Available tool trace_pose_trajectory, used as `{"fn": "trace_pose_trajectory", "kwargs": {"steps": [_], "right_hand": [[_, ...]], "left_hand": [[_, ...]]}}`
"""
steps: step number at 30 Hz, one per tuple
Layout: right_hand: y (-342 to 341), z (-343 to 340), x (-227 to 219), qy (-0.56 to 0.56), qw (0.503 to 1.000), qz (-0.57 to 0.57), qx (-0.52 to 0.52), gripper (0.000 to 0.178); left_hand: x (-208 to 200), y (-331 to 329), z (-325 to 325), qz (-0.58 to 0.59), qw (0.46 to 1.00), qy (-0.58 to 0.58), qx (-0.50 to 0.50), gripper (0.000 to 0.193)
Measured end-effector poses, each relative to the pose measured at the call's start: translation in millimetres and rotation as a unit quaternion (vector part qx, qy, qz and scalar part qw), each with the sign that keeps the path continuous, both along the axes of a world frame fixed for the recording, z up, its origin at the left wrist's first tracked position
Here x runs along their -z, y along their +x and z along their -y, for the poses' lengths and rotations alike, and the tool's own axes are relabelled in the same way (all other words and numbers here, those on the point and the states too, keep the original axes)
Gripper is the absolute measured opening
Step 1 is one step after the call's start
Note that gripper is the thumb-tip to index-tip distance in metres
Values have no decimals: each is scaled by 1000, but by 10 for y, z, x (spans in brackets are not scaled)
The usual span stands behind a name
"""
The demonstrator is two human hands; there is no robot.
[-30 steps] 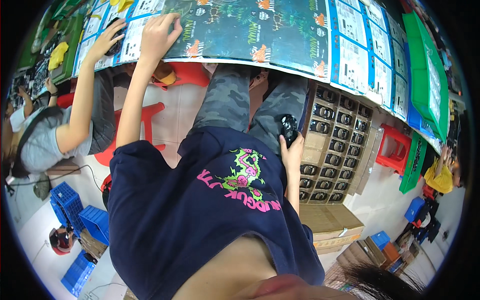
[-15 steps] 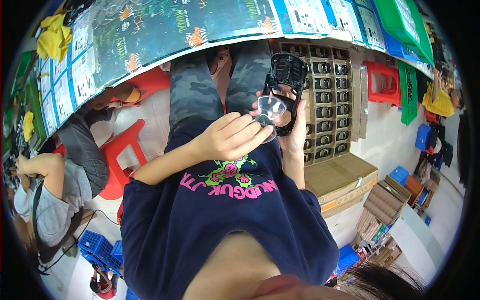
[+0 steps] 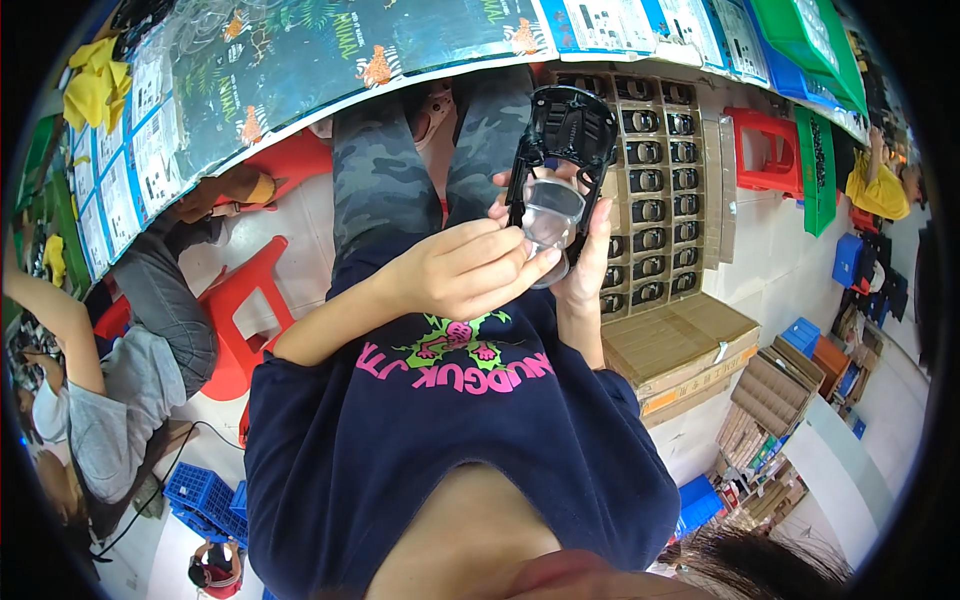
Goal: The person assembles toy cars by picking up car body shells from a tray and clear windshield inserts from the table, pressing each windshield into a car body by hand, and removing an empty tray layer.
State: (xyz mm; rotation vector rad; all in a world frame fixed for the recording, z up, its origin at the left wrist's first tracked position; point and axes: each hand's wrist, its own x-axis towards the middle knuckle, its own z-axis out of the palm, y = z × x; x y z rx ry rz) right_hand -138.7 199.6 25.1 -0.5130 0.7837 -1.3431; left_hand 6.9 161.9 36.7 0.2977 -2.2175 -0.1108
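In my right hand (image 3: 588, 268) is a black plastic frame that looks like a toy car body (image 3: 572, 130), its solid end pointing toward the table. My thumb lies along its right side and the other fingers pass behind it. My left hand (image 3: 468, 268) pinches a clear moulded plastic piece (image 3: 552, 205), shaped like a car's window part, at its lower left. The clear piece lies over the opening of the black body; whether it is seated there I cannot tell. Both are held above my lap.
A divided carton (image 3: 648, 180) with several similar black parts stands at my right, beside a closed cardboard box (image 3: 680, 345). The covered table (image 3: 300, 75) runs ahead. Red stools (image 3: 245, 315) and a seated co-worker (image 3: 135, 400) are on the left.
The black body has turned to show more of its length, its solid end shifting left and toward the table. The clear piece now lies more in line with it. A co-worker's arm has risen at left.
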Motion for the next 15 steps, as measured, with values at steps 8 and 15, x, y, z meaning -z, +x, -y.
{"fn": "trace_pose_trajectory", "kwargs": {"steps": [8,15], "right_hand": [[38,19,-21,-37,999,-10,-15,55],[88,-21,-58,62,995,-1,72,51]], "left_hand": [[87,48,-14,-33,988,-84,-122,25],[-44,56,7,106,978,126,-130,53]]}}
